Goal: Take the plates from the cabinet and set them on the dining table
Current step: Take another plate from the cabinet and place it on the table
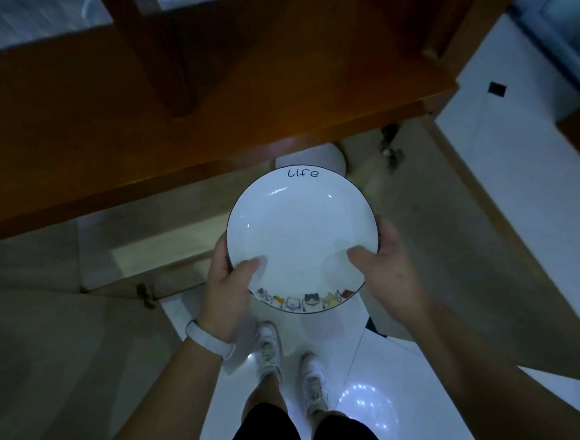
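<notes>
— Biggest first? Wooden cabinet [204, 98], brown, filling the upper half; pale doors swung open below its front edge.
— And underfoot? Glossy white floor [414, 400], tiled, lit with small reflections.
— The task's thing? White plate [301, 229], dark-rimmed, held level in the air above the floor, just in front of the cabinet's lower front edge; "Life" lettered at the far rim, small coloured drawings along the near rim.
— Grip? Left hand [226, 293] clasped on the near-left rim, thumb on top; right hand [388, 274] likewise on the near-right rim.
— Smaller still? White sneakers [292, 364] below the plate; white wristband [209, 340] on the left wrist.
</notes>
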A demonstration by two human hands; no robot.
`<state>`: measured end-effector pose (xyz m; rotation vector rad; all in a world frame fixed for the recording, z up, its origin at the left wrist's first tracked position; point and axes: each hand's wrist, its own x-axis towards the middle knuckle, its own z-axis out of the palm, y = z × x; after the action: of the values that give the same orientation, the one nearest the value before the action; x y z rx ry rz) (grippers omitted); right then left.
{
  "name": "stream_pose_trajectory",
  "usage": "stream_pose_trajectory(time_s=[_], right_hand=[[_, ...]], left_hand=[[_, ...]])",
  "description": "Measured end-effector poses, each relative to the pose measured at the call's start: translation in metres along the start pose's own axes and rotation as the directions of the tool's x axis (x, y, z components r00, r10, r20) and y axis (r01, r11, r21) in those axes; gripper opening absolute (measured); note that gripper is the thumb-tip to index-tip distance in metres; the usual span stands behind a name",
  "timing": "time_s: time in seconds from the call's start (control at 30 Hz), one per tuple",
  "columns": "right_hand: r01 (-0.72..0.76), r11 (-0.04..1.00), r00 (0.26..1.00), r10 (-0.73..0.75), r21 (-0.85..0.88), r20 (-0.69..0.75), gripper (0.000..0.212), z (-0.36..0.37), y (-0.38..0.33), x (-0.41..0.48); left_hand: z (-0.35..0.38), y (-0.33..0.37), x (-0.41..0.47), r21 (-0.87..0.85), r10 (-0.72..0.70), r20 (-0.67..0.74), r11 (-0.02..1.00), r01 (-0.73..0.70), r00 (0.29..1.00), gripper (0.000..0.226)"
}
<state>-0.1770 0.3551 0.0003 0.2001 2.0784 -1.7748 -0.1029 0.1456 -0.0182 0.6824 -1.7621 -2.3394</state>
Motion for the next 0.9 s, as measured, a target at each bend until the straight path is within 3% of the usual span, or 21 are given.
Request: stream_pose_trajectory(time_s=[0.2,0.5,0.67,0.9], right_hand=[[0.071,0.997,0.997,-0.071,0.018,-0.007,0.042,-0.024,-0.056,-0.042],[0.207,0.971,0.974,-0.193,0.123,-0.117,0.054,-0.030,-0.113,-0.087],[0.272,0.953,0.927,-0.223,0.133,-0.301,0.056,-0.030,-0.127,-0.108],[0.288,0.954,0.811,-0.196,0.085,-0.551,0.057,-0.042,-0.120,-0.152]], left_hand=[[0.029,0.055,-0.025,-0.017,0.037,0.027,0.999,-0.036,0.999,0.051],[0.046,0.115,-0.015,-0.073,0.088,0.288,0.995,-0.069,0.954,0.052],[0.058,0.134,0.001,-0.057,0.031,0.446,0.998,-0.006,0.895,0.059],[0.099,0.139,-0.001,-0.039,0.049,0.644,0.999,-0.030,0.764,0.059]])
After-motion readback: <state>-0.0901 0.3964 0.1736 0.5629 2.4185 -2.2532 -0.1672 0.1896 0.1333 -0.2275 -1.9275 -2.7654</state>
